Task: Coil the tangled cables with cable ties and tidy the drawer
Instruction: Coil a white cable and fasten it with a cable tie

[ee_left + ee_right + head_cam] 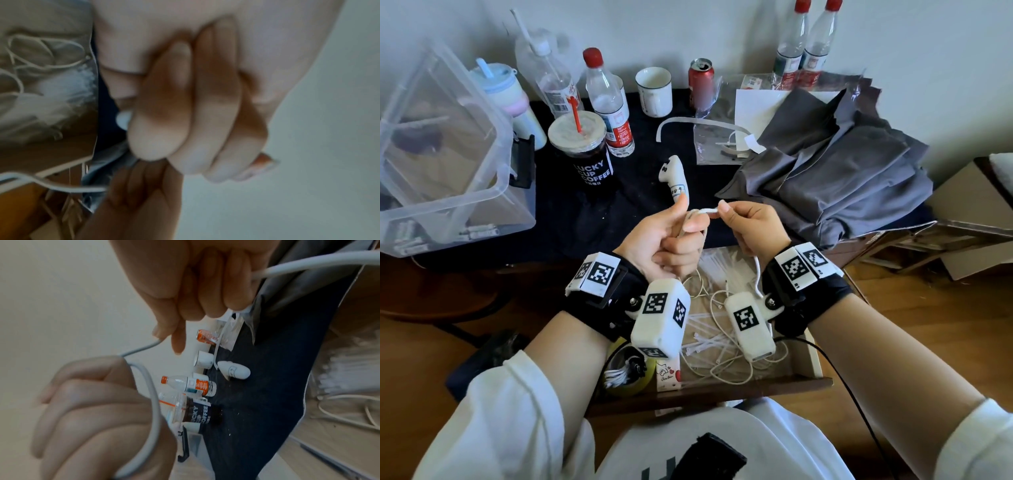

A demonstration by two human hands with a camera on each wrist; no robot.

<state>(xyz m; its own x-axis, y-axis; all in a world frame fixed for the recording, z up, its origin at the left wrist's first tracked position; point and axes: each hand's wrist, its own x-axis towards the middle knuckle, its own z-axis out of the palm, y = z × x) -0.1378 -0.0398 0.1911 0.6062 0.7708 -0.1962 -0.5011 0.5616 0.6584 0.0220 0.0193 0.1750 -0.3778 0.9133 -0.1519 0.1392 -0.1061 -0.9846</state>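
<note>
White cable [308, 264] in right-hand grip [205, 280]

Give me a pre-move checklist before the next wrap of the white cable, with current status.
1. Left hand grips the started coil: ok.
2. Right hand pinches the white cable: ok.
3. Cable runs between both hands: ok.
4. Trailing length hanging toward the drawer free of snags: cannot tell.
5. Cable ties within reach in drawer: ok.
6. Other cables untangled: not ok.

A lived-in home room is showing: drink bottles [608, 102], a coffee cup [582, 154] and folded clothes [839, 178] are crowding a desk [640, 192].
</note>
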